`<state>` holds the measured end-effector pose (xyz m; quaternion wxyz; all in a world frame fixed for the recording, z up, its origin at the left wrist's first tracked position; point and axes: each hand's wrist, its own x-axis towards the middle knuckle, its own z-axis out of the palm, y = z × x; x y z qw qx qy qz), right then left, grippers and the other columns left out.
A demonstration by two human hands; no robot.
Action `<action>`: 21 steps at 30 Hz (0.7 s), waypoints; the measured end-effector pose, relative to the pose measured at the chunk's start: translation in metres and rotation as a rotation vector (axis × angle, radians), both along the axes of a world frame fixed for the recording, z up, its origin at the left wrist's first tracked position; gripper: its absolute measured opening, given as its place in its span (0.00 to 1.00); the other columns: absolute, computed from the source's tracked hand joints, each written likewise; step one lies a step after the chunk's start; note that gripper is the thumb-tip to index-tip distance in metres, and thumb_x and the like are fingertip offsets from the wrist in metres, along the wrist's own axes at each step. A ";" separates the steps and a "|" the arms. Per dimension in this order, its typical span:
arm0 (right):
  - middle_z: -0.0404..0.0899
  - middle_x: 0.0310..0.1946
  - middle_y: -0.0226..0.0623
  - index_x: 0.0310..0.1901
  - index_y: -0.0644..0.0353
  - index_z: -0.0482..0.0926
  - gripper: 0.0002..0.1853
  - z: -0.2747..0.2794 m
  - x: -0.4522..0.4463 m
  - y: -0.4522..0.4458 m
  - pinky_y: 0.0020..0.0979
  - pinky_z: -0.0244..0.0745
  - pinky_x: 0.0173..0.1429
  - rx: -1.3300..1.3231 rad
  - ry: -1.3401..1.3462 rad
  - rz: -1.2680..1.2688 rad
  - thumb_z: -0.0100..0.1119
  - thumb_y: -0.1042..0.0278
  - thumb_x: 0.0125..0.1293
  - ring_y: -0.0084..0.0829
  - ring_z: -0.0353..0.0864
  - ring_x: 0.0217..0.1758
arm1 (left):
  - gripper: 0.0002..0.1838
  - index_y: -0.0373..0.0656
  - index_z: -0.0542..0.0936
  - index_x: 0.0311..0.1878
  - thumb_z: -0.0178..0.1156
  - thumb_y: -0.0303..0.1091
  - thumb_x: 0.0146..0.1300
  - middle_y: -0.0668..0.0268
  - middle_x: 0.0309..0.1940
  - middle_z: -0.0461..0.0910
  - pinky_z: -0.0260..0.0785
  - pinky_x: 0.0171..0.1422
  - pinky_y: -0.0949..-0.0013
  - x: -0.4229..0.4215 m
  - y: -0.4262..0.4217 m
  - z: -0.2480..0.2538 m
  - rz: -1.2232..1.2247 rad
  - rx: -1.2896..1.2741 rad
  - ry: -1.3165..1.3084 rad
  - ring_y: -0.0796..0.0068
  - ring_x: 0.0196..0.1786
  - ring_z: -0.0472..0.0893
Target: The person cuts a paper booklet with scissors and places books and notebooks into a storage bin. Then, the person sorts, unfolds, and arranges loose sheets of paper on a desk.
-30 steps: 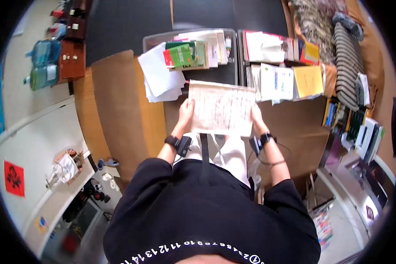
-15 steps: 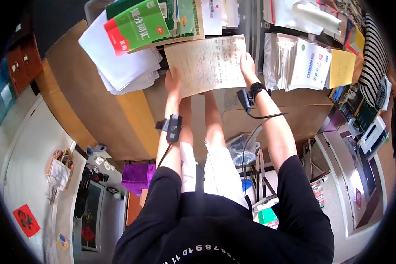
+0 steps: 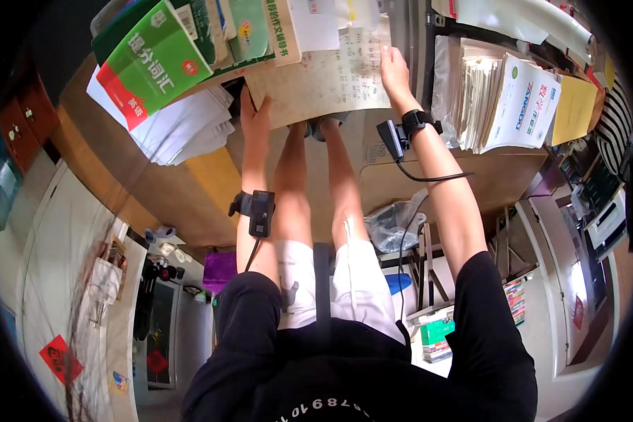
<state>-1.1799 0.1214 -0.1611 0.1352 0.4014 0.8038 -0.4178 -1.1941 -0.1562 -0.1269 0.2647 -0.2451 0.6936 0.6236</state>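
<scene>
A large yellowed sheet of paper covered in handwriting [image 3: 316,88] is stretched between my two hands above the cardboard surface. My left hand [image 3: 255,116] is at its left edge, with the thumb over the paper. At the right edge, my right hand [image 3: 395,74] is closed on the sheet, its thumb side up. The sheet's far left part is hidden by a pile of books, with a green and red vocabulary book [image 3: 153,65] on top. Black devices are strapped on both wrists, each with a cable.
White papers [image 3: 190,126] lie under the books at left. A stack of papers and booklets [image 3: 520,105] stands at right, beside a yellow envelope [image 3: 573,110]. A clear plastic bag [image 3: 394,225] is below the cardboard edge, near a stool [image 3: 429,264].
Both hands have moved forward with the sheet, and its far part has gone beneath the pile of books. The view has also shifted, making the books appear larger and further left.
</scene>
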 end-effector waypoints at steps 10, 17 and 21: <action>0.76 0.43 0.61 0.48 0.63 0.68 0.22 -0.017 0.005 0.007 0.48 0.67 0.53 -0.110 -0.044 0.002 0.37 0.50 0.71 0.60 0.73 0.50 | 0.31 0.35 0.57 0.67 0.56 0.26 0.62 0.60 0.62 0.66 0.55 0.65 0.70 -0.007 0.006 0.000 0.021 -0.035 -0.089 0.70 0.61 0.66; 0.77 0.42 0.60 0.49 0.63 0.68 0.21 -0.010 0.005 0.006 0.49 0.67 0.53 -0.166 -0.067 -0.016 0.38 0.51 0.71 0.59 0.74 0.50 | 0.21 0.33 0.66 0.59 0.54 0.29 0.64 0.58 0.54 0.73 0.63 0.58 0.67 -0.001 -0.007 -0.027 0.012 -0.126 -0.149 0.69 0.53 0.73; 0.78 0.40 0.57 0.48 0.59 0.70 0.19 0.000 0.001 0.009 0.50 0.68 0.51 -0.150 -0.168 0.096 0.40 0.52 0.70 0.58 0.75 0.48 | 0.18 0.33 0.70 0.53 0.55 0.32 0.63 0.56 0.47 0.76 0.67 0.51 0.64 0.029 0.004 -0.007 -0.114 -0.451 -0.265 0.66 0.46 0.76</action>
